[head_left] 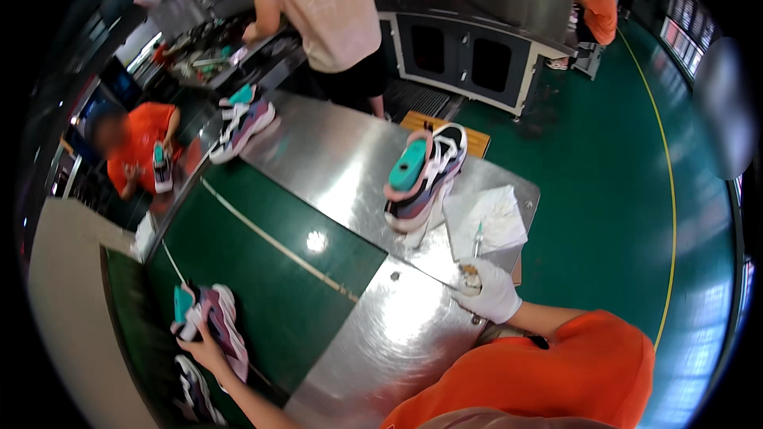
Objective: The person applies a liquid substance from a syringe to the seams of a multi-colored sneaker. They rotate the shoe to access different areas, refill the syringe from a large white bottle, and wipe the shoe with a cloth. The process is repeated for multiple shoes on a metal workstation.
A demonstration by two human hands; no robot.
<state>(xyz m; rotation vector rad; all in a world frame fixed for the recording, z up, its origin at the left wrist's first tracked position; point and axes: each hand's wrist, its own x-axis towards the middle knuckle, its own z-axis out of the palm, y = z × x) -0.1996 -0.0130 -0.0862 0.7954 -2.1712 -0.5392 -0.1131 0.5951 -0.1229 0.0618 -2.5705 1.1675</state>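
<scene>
My bare left hand (208,352) reaches over the green conveyor belt at the lower left. Its thumb and fingers grip a pink, purple and white sneaker (221,314) with a teal insert in its opening. My right hand (493,295), in a white glove, is closed at the right edge of the metal bench. From its fingers a small clear dispenser (477,248) with a green needle tip points up; its lower part is hidden. Just beyond lies a white cloth or paper pad (489,218). Next to the pad stands another sneaker (429,179) with a teal insert.
Another sneaker (181,385) sits by the belt's near left side, and one (242,123) stands at the bench's far end. A person in orange (143,147) holds a shoe across the belt. Another person (322,12) stands behind the metal bench (326,163).
</scene>
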